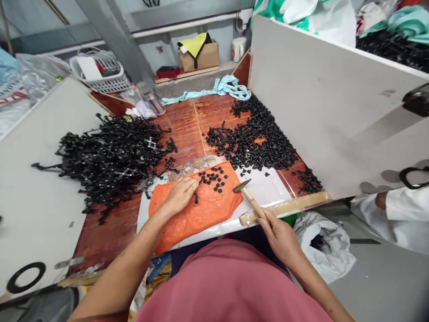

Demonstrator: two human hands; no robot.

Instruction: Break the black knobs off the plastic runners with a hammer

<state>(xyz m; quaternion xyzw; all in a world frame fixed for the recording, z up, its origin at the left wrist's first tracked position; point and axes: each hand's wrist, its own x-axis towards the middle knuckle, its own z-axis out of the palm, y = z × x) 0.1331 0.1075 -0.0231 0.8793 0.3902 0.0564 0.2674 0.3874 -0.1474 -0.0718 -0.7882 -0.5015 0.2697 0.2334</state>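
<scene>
My right hand (pixel 279 232) is wrapped round the wooden handle of a small hammer (pixel 254 202). Its dark, greenish head is held just past the right edge of an orange cloth (pixel 191 223). Over the cloth, the fingers of my left hand (pixel 181 194) are closed on a black plastic piece with round ends (pixel 196 197), part of it hidden by the fingers. Several small round black parts (pixel 214 179) lie loose on the cloth, right of my left hand.
A tangled heap of black plastic pieces (pixel 114 156) is on the left, and a pile of small black parts (pixel 261 134) on the right. Pale panels (pixel 321 103) wall the wooden table (pixel 187 120). Behind are a steel flask (pixel 154 102), a basket (pixel 115 82) and a box (pixel 208 56). A white sack (pixel 330 264) stands below right.
</scene>
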